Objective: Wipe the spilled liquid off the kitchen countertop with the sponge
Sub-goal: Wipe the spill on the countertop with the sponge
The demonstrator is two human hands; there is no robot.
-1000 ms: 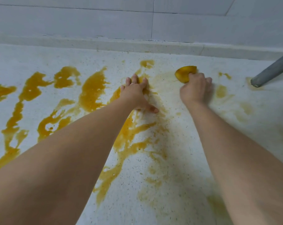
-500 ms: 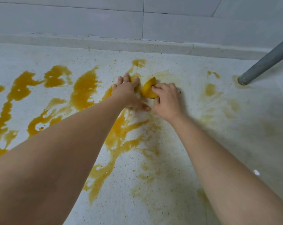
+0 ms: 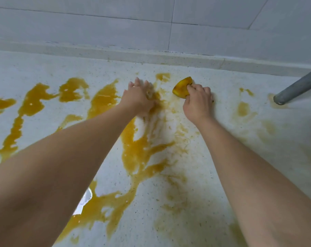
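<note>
Head view: right hand back out to the right of the left hand, after meeting it half a second ago, sponge carried along. Between the two hands, only thin yellow streaks now on the counter, so that stroke apparently lifted some liquid. Right hand clenched around the sponge, yellow wedge poking out beyond the knuckles toward the wall, pressed to the counter near the back edge. Left hand flat, fingers spread and relaxed, resting in the spilled liquid, holding nothing. Thick orange pools left of and below the left arm untouched; faint smears on the right. Grey pipe at far right. Most wiping seemingly ahead.
</note>
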